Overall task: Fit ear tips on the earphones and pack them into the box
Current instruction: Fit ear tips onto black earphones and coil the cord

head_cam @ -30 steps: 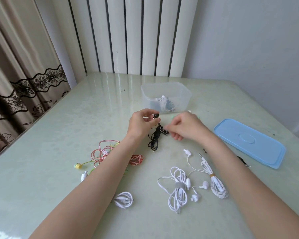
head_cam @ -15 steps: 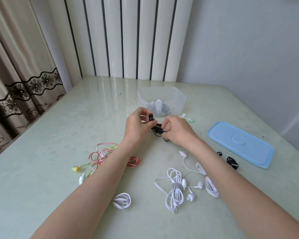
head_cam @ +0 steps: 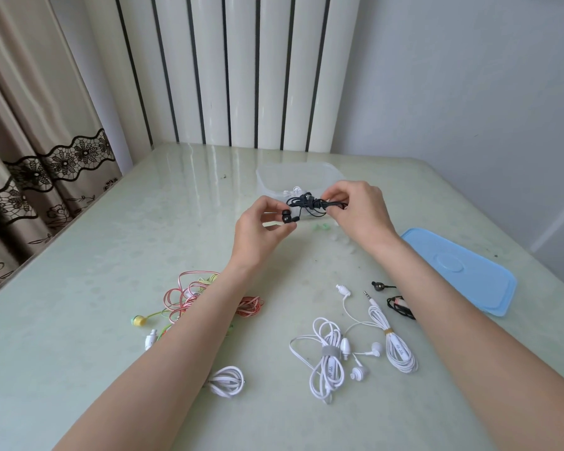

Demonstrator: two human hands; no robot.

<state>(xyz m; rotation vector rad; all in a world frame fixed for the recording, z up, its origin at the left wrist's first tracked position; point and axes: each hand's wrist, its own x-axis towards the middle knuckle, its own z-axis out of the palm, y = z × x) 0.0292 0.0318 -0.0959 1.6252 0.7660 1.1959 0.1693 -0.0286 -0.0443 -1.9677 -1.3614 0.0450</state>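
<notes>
While the black earphones [head_cam: 306, 203] hang in the air just in front of the clear box [head_cam: 326, 172] | left hand [head_cam: 261, 232] pinches one bud, right hand [head_cam: 358, 213] grips the coiled cord | imo keep that coil tight so nothing snags going in

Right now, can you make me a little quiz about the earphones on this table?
1. True or false: the blue lid is on the clear box.
2. What does the left hand pinch? A) a black earbud B) a white plug C) the yellow earbud
3. Fill in: the right hand holds the black earphones' bundled ____.

Key: 1 false, it lies on the table. 2 A, the black earbud. 3 cable.
</notes>
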